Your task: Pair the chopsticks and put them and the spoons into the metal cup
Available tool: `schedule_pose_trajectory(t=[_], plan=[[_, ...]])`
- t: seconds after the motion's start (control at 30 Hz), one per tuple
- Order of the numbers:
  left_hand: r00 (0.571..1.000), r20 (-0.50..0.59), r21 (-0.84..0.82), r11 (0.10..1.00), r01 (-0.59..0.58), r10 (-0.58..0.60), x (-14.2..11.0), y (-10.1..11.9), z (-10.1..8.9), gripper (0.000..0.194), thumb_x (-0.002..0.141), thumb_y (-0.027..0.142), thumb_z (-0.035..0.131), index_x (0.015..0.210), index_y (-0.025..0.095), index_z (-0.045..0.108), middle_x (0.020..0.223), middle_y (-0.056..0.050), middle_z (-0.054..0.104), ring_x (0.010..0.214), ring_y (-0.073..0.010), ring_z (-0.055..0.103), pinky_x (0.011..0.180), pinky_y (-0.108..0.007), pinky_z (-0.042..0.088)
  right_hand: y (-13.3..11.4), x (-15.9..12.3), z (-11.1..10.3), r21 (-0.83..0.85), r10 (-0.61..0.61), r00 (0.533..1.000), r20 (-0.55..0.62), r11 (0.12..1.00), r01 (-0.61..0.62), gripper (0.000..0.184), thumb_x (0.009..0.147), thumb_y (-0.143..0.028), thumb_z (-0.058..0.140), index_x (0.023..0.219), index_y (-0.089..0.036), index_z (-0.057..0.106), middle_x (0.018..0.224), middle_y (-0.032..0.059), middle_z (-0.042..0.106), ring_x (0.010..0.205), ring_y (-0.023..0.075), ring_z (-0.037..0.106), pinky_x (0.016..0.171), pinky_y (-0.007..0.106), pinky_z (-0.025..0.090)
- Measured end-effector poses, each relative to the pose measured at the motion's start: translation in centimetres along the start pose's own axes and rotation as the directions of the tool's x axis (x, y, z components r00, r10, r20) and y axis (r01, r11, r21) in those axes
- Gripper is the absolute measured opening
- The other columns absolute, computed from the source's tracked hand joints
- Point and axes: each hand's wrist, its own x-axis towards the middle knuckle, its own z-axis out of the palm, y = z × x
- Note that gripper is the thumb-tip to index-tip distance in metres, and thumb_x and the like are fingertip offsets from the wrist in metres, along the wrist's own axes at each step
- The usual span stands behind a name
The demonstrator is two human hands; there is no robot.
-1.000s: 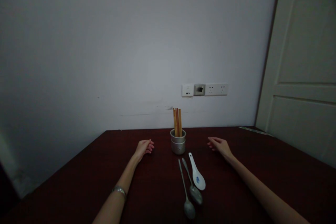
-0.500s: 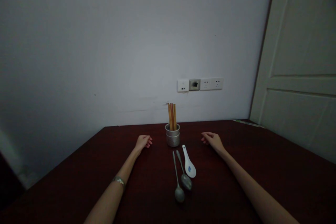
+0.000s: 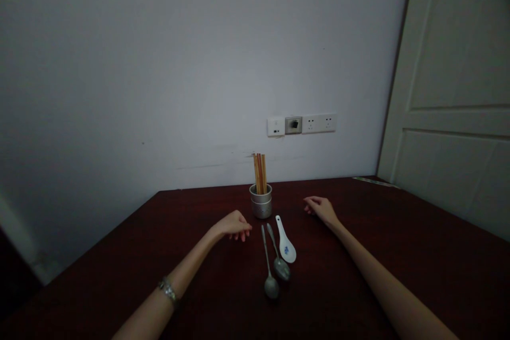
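Observation:
My left hand (image 3: 235, 224) is above the table just left of the long-handled metal spoon (image 3: 271, 287), close to its handle end but not touching it. Its fingers bend downward, slightly apart, with nothing in them. Beside that spoon lie a second metal spoon (image 3: 281, 270) and a white ceramic soup spoon (image 3: 287, 251) with a blue mark. Behind them a metal utensil holder (image 3: 261, 207) stands upright, with several wooden chopsticks (image 3: 260, 174) in it. On the right, my right hand (image 3: 320, 208) rests on the table with its fingers loosely curled in and nothing visible in them.
The dark red table (image 3: 131, 255) reaches back to a pale wall (image 3: 199, 64). Switches and sockets (image 3: 319, 123) are set in the wall above it. A panelled door (image 3: 450, 79) stands at the right. A thin strip (image 3: 374, 182) lies near the back right edge.
My left hand has moved right and nearer to me, toward the spoon handles, and its fingers have loosened. My right hand and the utensils stay in place; the view has shifted slightly.

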Motion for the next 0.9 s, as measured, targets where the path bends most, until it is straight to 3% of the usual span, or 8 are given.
schedule_pose_trajectory(t=[0.1, 0.27, 0.73, 0.9], plan=[[0.992, 0.128, -0.012, 1.000, -0.016, 0.018, -1.3, 1.8, 1.7, 0.022, 0.066, 0.030, 0.056, 0.057, 0.011, 0.062, 0.046, -0.001, 0.057, 0.034, -0.0059, 0.042, 0.032, -0.016, 0.026, 0.0, -0.1, 0.0, -0.017, -0.001, 1.000, 0.009, 1.000, 0.001, 0.027, 0.070, -0.035, 0.053, 0.077, -0.012, 0.063, 0.052, 0.0029, 0.062, 0.046, 0.0119, 0.054, 0.044, 0.020, 0.041], [0.988, 0.151, 0.033, 0.999, 0.018, -0.023, -1.9, 3.4, 3.7, 0.017, 0.065, 0.022, 0.055, 0.052, 0.011, 0.058, 0.044, 0.001, 0.054, 0.034, -0.0058, 0.042, 0.033, -0.016, 0.029, 0.1, -0.1, -0.1, -0.037, -0.007, 1.000, 0.018, 0.999, 0.007, 0.027, 0.071, -0.036, 0.052, 0.078, -0.012, 0.063, 0.054, 0.0032, 0.062, 0.047, 0.0124, 0.055, 0.045, 0.021, 0.041], [0.999, -0.001, 0.360, 0.932, 0.036, -0.038, -2.5, 4.7, 5.6, 0.026, 0.066, 0.024, 0.046, 0.041, 0.015, 0.047, 0.041, -0.002, 0.051, 0.035, -0.0107, 0.046, 0.038, -0.022, 0.039, -0.1, -0.1, -0.2, -0.073, -0.010, 0.999, 0.034, 0.997, 0.013, 0.025, 0.071, -0.034, 0.052, 0.076, -0.013, 0.064, 0.054, 0.0028, 0.063, 0.048, 0.0126, 0.056, 0.048, 0.021, 0.042], [0.998, -0.024, 0.345, 0.937, 0.058, -0.053, -2.5, 4.3, 6.1, 0.024, 0.065, 0.024, 0.046, 0.043, 0.015, 0.047, 0.041, -0.002, 0.051, 0.036, -0.0103, 0.047, 0.038, -0.020, 0.038, -0.1, -0.2, -0.1, -0.041, -0.006, 0.999, 0.041, 0.999, 0.008, 0.022, 0.070, -0.033, 0.053, 0.073, -0.014, 0.063, 0.053, 0.0023, 0.063, 0.047, 0.0125, 0.057, 0.047, 0.021, 0.042]])
